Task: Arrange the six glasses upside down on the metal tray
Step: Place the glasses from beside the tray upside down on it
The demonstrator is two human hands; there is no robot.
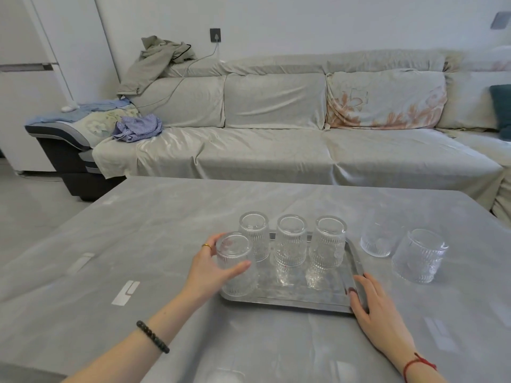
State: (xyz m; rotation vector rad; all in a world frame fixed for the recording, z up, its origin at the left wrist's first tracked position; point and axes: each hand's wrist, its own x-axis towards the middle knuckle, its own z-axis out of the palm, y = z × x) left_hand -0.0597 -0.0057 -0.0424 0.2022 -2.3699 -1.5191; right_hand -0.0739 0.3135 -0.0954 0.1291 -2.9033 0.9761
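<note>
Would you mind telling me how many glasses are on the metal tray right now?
4. Three stand in the tray's back row: left, middle, right. The fourth is at the front left, held by the left hand. None seems hidden.

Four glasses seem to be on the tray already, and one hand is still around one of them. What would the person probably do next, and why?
Probably let go with the left hand of the front-left glass, which looks set upside down on the metal tray. Then reach for the two glasses on the table, both off to the tray's right. The right hand rests at the tray's corner.
</note>
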